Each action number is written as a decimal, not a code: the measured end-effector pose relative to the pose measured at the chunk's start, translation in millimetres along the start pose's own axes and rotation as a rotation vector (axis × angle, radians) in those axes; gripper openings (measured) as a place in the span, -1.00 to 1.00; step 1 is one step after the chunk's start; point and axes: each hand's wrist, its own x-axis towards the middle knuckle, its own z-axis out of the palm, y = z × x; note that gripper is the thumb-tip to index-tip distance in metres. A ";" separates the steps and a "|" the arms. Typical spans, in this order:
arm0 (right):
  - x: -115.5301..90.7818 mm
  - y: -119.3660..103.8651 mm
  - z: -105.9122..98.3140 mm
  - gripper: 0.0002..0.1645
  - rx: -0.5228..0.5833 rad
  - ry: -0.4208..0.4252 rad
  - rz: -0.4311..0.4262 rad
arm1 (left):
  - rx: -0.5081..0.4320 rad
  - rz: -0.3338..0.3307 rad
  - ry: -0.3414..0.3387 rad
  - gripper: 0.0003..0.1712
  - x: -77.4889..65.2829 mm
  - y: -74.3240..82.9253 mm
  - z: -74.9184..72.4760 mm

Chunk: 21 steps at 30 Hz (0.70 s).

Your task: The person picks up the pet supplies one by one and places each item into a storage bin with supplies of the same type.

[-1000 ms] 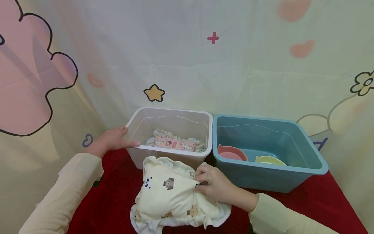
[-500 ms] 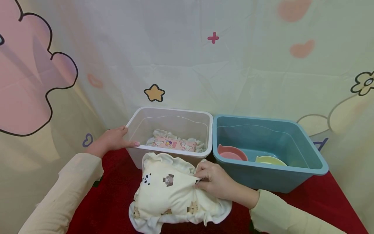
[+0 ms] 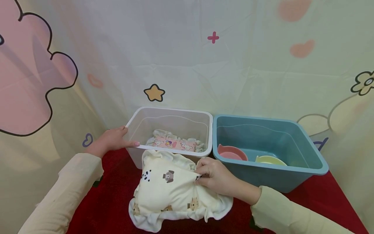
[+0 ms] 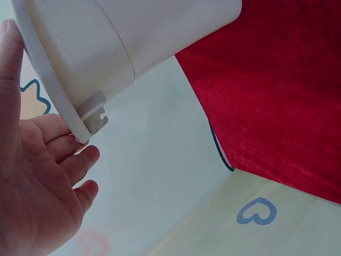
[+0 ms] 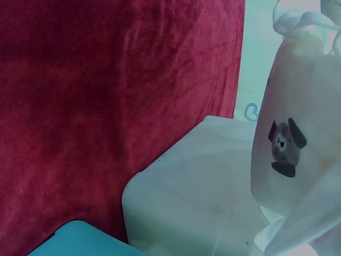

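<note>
A cream pillow (image 3: 163,191) with animal prints and a ruffled edge is held up in front of the white bin (image 3: 168,151). My right hand (image 3: 214,177) pinches its cover near the upper right between thumb and fingers. In the right wrist view the pillow (image 5: 298,122) fills the right side, and the hand itself does not show clearly. At the bin's left front corner rests my left hand (image 3: 112,141), its thumb on the front rim. The left wrist view shows that hand (image 4: 42,181) with fingers spread loosely at the rim, two of them free of it.
Inside the white bin lies a pink printed pillow (image 3: 172,143) with ruffles. A blue bin (image 3: 266,167) stands close at its right, holding a pink dish (image 3: 232,153) and a yellow dish (image 3: 270,160). Red cloth (image 3: 108,201) covers the table, with a printed curtain (image 3: 187,78) behind.
The cream pillow has risen slightly toward the white bin's front rim, and my right hand has moved up with it. My left hand and both bins have stayed in place.
</note>
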 end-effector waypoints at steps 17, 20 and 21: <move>6.8 -5.9 -10.1 -0.97 -0.002 -0.038 0.034 | -0.005 -0.010 -0.017 0.11 -0.3 0.9 -1.1; 8.0 -5.8 -10.8 -0.96 -0.006 -0.037 0.027 | -0.013 -0.014 -0.019 0.12 -0.4 1.1 -1.0; 8.3 -5.5 -10.8 -0.96 -0.011 -0.036 0.020 | -0.012 -0.012 -0.018 0.12 -0.4 0.9 -0.9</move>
